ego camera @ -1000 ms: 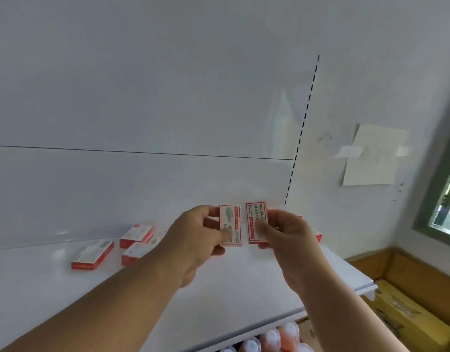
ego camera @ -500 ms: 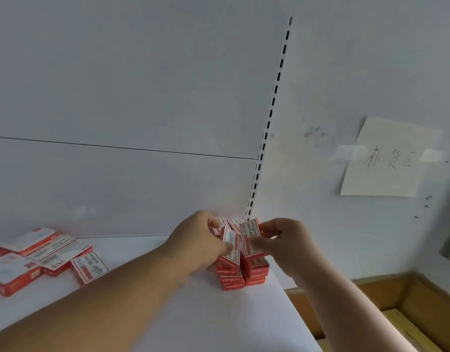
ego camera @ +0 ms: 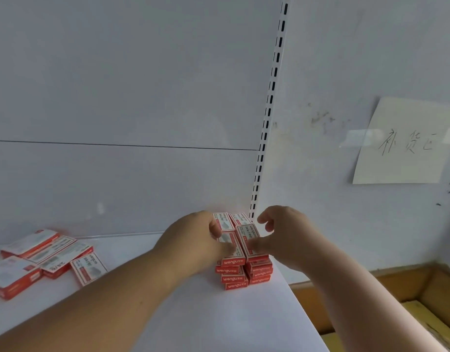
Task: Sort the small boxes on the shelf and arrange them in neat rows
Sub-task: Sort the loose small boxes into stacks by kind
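Stacked red-and-white small boxes (ego camera: 244,273) in two neat columns at the shelf's (ego camera: 219,321) right end, against the back panel near the slotted upright (ego camera: 269,102). Left hand (ego camera: 193,245) at 9 o'clock of the stack, thumb pressed on the top left box (ego camera: 227,240), fingers curled round it. Right hand (ego camera: 285,237) at 3 o'clock, thumb on the top right box (ego camera: 249,235), other fingers lifted and loosely curled above it. Loose boxes (ego camera: 41,260) scattered well apart at 9 o'clock. Handwritten note (ego camera: 401,143) taped on wall at 2 o'clock.
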`<action>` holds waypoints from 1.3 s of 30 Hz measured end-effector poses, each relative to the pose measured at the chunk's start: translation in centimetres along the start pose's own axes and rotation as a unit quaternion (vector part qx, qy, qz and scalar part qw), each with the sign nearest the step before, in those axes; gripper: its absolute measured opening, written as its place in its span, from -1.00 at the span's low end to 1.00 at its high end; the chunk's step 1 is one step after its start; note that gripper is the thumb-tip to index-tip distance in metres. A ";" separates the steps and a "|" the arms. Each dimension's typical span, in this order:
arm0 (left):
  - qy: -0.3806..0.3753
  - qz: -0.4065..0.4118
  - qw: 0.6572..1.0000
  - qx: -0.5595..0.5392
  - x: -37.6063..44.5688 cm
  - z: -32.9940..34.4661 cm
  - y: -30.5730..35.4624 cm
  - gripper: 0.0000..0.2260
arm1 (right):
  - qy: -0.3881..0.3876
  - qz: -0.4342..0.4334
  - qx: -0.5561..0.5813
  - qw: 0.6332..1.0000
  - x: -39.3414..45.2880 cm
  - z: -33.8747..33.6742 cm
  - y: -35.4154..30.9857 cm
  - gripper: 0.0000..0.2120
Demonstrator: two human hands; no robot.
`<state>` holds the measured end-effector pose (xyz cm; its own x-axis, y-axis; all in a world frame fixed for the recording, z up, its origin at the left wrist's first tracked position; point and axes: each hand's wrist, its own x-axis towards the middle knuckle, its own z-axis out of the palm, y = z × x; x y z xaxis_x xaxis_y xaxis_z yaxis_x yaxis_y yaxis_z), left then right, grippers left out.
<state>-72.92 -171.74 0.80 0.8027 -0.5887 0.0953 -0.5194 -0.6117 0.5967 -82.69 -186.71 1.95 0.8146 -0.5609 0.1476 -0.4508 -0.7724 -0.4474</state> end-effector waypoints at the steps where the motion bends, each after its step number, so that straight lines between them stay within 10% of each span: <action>1: 0.008 0.013 1.000 0.004 -0.1 -0.2 -0.2 -0.73 | 0.007 -0.006 -0.001 1.000 -0.2 0.0 -0.4 -0.46; 21: 0.056 0.043 0.992 0.107 -7.4 -15.7 -21.7 -0.82 | 0.039 -0.137 0.035 0.989 -5.0 13.0 -23.9 -0.64; 33: 0.030 0.084 0.967 0.240 -5.2 -15.7 -23.9 -0.57 | -0.052 -0.037 -0.206 0.976 -2.3 16.4 -24.2 -0.63; 39: -0.007 0.112 0.948 0.299 -2.8 -15.5 -21.6 -0.56 | 0.006 -0.014 -0.021 1.000 0.1 14.5 -24.6 -0.70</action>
<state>-59.42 -148.66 0.01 0.6512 -0.7435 0.1522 -0.7527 -0.6584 0.0040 -66.21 -163.45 0.19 0.8222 -0.5431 0.1705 -0.4435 -0.7989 -0.4064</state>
